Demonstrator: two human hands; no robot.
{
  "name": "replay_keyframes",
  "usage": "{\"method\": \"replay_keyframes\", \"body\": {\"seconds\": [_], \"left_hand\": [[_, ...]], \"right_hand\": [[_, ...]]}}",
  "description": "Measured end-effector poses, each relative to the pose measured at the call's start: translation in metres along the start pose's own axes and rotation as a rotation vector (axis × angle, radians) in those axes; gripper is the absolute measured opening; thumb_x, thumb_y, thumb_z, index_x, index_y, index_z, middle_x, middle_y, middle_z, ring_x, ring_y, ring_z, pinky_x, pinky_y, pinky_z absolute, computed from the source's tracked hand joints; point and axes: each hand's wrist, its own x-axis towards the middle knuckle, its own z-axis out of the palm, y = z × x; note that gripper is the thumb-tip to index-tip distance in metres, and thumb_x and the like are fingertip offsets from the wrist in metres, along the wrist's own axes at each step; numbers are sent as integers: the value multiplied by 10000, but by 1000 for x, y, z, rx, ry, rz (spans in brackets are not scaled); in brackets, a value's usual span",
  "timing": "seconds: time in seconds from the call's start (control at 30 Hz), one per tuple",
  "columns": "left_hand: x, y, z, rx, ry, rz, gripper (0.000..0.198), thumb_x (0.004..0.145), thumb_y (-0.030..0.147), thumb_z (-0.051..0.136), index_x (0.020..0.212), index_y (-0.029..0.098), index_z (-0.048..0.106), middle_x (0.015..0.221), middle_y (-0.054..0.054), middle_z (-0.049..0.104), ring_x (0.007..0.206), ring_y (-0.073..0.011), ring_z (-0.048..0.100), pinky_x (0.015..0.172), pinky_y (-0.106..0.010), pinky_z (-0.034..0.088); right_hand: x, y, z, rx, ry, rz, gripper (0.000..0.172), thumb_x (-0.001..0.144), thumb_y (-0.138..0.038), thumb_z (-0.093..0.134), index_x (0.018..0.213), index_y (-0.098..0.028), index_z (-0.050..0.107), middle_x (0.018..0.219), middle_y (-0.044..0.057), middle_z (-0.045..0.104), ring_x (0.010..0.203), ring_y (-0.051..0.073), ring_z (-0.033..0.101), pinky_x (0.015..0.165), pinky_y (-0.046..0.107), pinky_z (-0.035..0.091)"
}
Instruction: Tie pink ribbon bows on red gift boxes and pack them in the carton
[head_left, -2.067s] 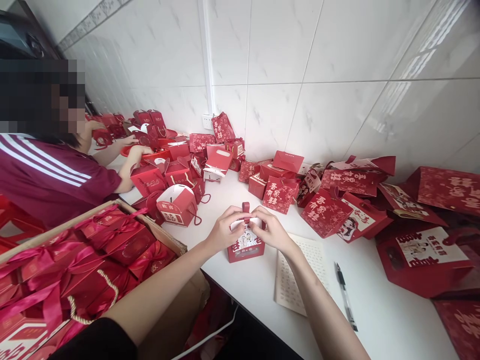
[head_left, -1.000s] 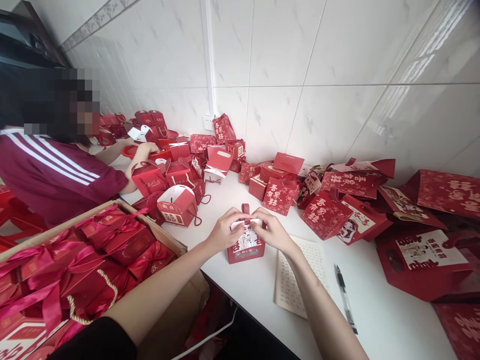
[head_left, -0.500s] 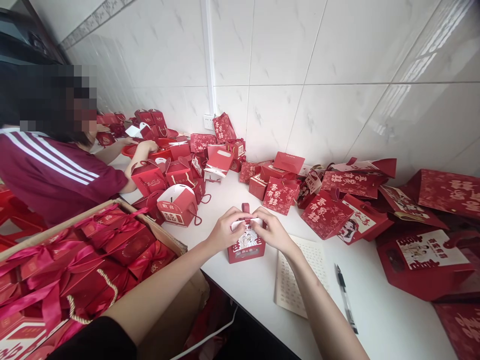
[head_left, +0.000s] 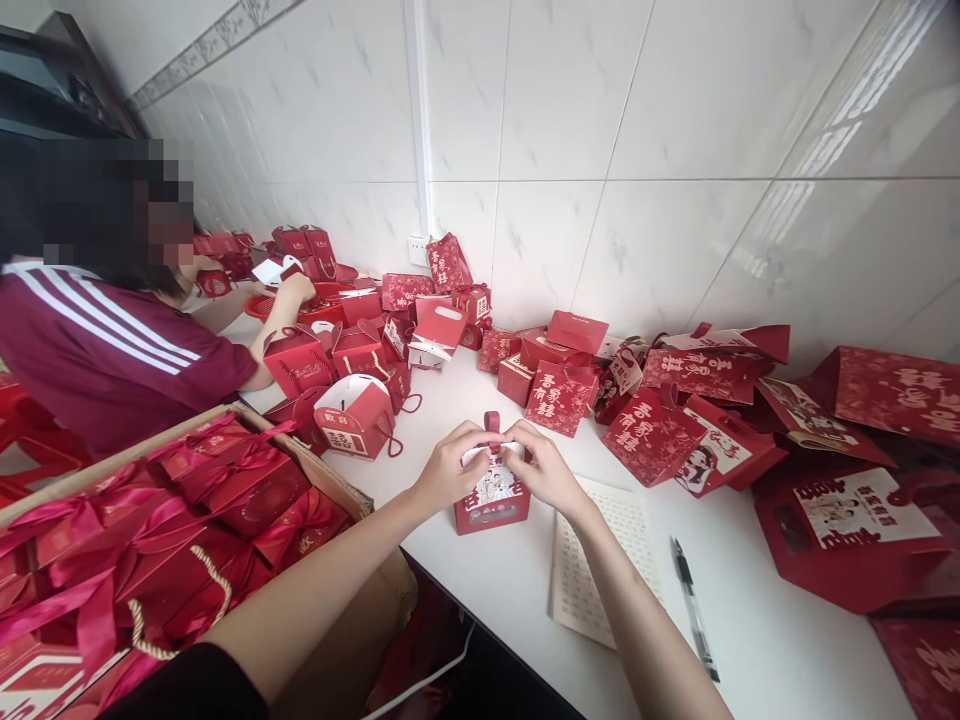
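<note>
A small red gift box (head_left: 493, 513) stands upright on the white table (head_left: 517, 580), with a printed figure label on its front and a red strap loop on top. My left hand (head_left: 455, 464) grips its upper left edge, fingers curled over the top and thumb on the front. My right hand (head_left: 541, 466) grips the upper right edge in the same way. The fingertips of both hands come together just below the loop. An open notebook (head_left: 606, 560) with handwriting lies beside the box, partly under my right forearm.
A black pen (head_left: 695, 610) lies right of the notebook. Red boxes (head_left: 652, 435) crowd the right side, others (head_left: 354, 415) the left. A carton (head_left: 330, 462) of ribboned boxes stands front left. Behind it, a person in a maroon shirt (head_left: 112, 345) handles a box piece.
The view has tilted slightly. The other person's hand has lifted a little, with a white and red piece at it. My hands stay on the box, almost unmoved.
</note>
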Motion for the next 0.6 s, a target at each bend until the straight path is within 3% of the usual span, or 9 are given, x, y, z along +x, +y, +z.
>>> {"method": "replay_keyframes", "body": {"seconds": [0.17, 0.6], "left_hand": [[0, -5, 0, 9, 19, 78, 276, 813, 104, 516, 1049, 211, 609, 874, -23, 559, 801, -117, 567, 716, -251, 489], [0, -2, 0, 0, 12, 56, 292, 815, 78, 490, 1047, 214, 602, 878, -20, 545, 796, -110, 562, 722, -248, 486]], "right_hand": [[1, 0, 0, 12, 2, 4, 129, 785, -133, 448, 778, -199, 559, 754, -13, 468, 709, 135, 475, 653, 258, 358], [0, 0, 0, -29, -12, -1, 120, 810, -155, 442, 795, -205, 550, 745, -16, 436, 702, 135, 466, 653, 259, 357]]}}
